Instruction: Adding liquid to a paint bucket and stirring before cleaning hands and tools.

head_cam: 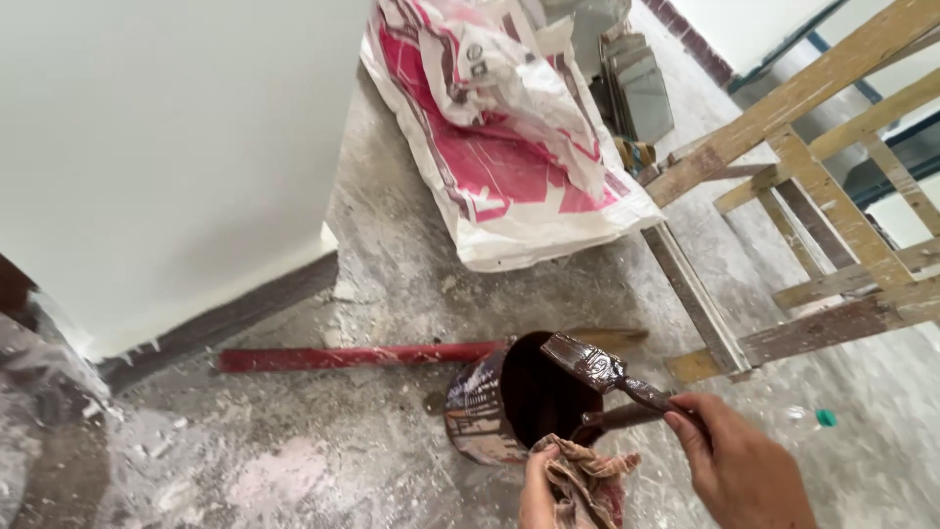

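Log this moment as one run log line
right hand: holds paintbrush over paint can | left hand: grips rag by can | floor: red pole

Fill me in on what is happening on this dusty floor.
A person's right hand holds a flat paintbrush coated in dark brown paint over the open mouth of a round, paint-smeared tin can. The left hand grips a stained, crumpled cloth rag beside the can. A long red pole lies on the floor behind the can, near a white and pink sack and a wooden trestle.
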